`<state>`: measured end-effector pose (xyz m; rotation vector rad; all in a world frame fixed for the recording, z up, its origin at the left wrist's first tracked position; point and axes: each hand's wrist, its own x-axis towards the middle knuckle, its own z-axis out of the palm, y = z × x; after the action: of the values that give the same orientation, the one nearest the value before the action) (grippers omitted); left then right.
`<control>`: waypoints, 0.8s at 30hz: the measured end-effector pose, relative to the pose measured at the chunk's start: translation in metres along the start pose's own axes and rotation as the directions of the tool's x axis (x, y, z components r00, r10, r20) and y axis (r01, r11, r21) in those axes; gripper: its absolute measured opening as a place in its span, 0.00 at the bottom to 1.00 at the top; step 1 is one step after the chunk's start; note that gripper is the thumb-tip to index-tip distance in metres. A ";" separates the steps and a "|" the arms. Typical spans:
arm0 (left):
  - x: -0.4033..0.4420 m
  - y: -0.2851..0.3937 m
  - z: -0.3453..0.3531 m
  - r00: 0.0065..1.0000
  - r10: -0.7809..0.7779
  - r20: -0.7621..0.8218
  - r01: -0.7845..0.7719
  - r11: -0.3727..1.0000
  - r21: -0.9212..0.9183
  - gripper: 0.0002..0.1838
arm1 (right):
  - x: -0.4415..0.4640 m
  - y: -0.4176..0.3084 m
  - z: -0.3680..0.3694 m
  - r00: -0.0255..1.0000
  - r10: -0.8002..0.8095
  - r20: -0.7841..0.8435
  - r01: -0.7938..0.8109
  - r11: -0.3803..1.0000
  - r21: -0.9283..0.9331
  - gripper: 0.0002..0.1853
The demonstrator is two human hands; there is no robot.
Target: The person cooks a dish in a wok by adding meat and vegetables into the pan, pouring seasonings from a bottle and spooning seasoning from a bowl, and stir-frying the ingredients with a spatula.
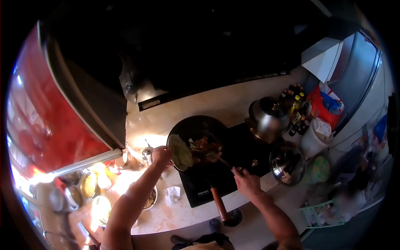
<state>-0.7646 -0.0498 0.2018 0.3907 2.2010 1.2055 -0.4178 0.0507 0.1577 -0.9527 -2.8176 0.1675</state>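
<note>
My left hand (161, 155) grips the edge of a dish and tips it over the left side of a dark wok (199, 121). Pale green sliced vegetables (181, 152) lie in that dish; whether it is a plate or a bowl I cannot tell. Browned food pieces (206, 146) sit in the wok. My right hand (246, 182) is closed around the handle of a spatula (225, 162), whose head reaches into the food. The wok's wooden handle (218, 203) points toward my body, between my two arms.
A black cooktop (198, 196) holds the wok and a lidded steel pot (270, 118). A glass lid (287, 163) lies to the right, near bottles (296, 109) and a white bucket (316, 139). At left are a crumpled paper (172, 194) and several bowls. A range hood hangs overhead.
</note>
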 end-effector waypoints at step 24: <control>-0.031 -0.006 -0.011 0.978 0.094 0.189 0.007 0.879 -0.476 0.19 | 0.114 -0.072 -0.005 0.901 -0.179 -0.394 0.370 0.792 0.486 0.22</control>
<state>-0.7469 -0.0764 0.2123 0.3409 1.6536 1.5981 -0.5489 0.0637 0.1878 -0.3773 -2.3402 0.6741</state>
